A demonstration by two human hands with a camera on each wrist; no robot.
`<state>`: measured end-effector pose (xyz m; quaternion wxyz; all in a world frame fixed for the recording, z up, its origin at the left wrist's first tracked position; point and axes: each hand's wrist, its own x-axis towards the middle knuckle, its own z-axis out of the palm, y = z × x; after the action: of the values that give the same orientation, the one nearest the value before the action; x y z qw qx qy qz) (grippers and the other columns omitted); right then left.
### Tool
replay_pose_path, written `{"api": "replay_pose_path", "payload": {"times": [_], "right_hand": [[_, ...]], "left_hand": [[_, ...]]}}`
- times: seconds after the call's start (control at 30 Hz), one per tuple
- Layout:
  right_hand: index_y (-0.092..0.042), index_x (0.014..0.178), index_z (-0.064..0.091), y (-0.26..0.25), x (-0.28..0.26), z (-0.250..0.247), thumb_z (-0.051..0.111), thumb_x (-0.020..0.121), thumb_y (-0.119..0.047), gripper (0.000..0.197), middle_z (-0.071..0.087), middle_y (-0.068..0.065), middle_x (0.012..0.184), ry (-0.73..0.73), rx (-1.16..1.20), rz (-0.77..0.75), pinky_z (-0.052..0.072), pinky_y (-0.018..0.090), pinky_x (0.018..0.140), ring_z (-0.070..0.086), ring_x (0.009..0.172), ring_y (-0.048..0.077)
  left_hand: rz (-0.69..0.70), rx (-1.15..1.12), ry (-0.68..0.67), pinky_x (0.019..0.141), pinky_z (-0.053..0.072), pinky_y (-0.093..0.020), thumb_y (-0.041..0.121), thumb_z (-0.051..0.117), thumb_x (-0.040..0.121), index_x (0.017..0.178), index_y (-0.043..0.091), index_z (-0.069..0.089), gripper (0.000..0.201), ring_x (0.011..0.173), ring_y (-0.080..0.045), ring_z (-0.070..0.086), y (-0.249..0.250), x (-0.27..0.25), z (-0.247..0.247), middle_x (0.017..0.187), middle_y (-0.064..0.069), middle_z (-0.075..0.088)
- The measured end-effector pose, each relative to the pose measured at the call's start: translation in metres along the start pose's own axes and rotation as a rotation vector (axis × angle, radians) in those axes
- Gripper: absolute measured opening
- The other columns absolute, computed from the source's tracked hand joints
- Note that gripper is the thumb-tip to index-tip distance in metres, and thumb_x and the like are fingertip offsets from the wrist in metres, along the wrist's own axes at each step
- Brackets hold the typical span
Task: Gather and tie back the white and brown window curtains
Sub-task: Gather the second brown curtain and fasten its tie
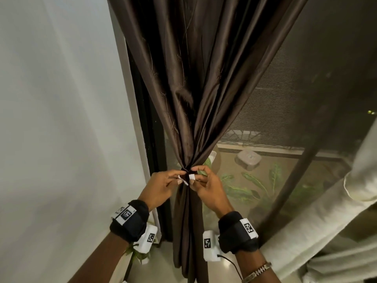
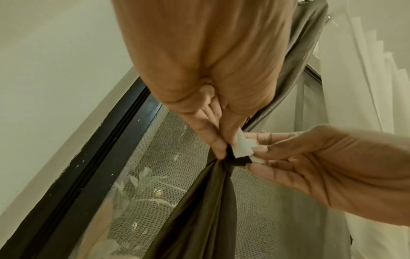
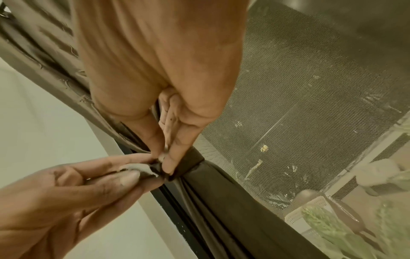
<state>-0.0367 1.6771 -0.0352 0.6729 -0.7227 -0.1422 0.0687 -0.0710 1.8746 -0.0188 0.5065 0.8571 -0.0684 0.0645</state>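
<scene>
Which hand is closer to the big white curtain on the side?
Right. The right hand pinches the tie-back strap on the brown curtain, on the side nearer the white curtain. The left hand pinches the strap's other end, farther away, toward the wall.

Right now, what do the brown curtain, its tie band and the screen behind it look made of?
Brown curtain: woven fabric with a satin-like sheen; folds catch light, probably synthetic.
Tie band: matching dark fabric; its white ends, pinched by left hand and right hand, look fuzzy, possibly hook-and-loop.
Screen: fine mesh; weave visible, material unclear.
</scene>
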Motion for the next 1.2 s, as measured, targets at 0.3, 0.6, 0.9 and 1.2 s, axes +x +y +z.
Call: {"api": "replay_pose_path", "payload": {"times": [0.3,0.6,0.9,1.2], "right_hand": [[-0.017,0.117,0.067,-0.010,0.002,-0.006,0.071,0.099,-0.007,0.021,0.083,0.006,0.102,0.010,-0.014,-0.041,0.062,0.042,0.093,0.079,0.101,0.021],[-0.027,0.121,0.075,-0.009,-0.003,0.007,0.065,0.101,-0.015,0.026,0.080,-0.014,0.113,0.130,-0.436,-0.214,0.062,0.027,0.095,0.073,0.105,-0.005],[-0.041,0.168,0.011,0.001,-0.020,0.028,0.057,0.092,0.003,0.099,0.075,0.006,0.125,0.077,-0.517,-0.213,0.063,0.040,0.091,0.074,0.103,0.020],[-0.038,0.166,0.000,-0.015,-0.025,0.014,0.055,0.094,0.011,0.103,0.039,0.004,0.168,-0.143,0.293,0.010,0.044,0.032,0.120,0.038,0.156,0.018]], "left_hand": [[0.171,0.403,-0.020,0.095,0.057,-0.031,0.041,0.072,0.095,0.103,0.028,0.077,0.016,0.104,-0.006,0.063,0.007,0.016,-0.001,0.115,0.014,0.059],[-0.057,0.203,0.118,0.076,0.046,-0.016,0.028,0.078,0.094,0.090,0.017,0.084,0.014,0.082,-0.005,0.065,0.017,0.021,0.012,0.081,0.013,0.068],[-0.279,-0.281,-0.029,0.098,0.053,-0.019,0.029,0.061,0.107,0.104,0.010,0.084,0.030,0.105,-0.009,0.075,0.035,0.019,0.013,0.102,-0.003,0.084],[-0.267,-0.429,0.005,0.102,0.057,-0.031,0.028,0.080,0.093,0.108,0.010,0.083,0.024,0.109,-0.019,0.077,0.018,0.010,0.016,0.104,-0.007,0.083]]}}
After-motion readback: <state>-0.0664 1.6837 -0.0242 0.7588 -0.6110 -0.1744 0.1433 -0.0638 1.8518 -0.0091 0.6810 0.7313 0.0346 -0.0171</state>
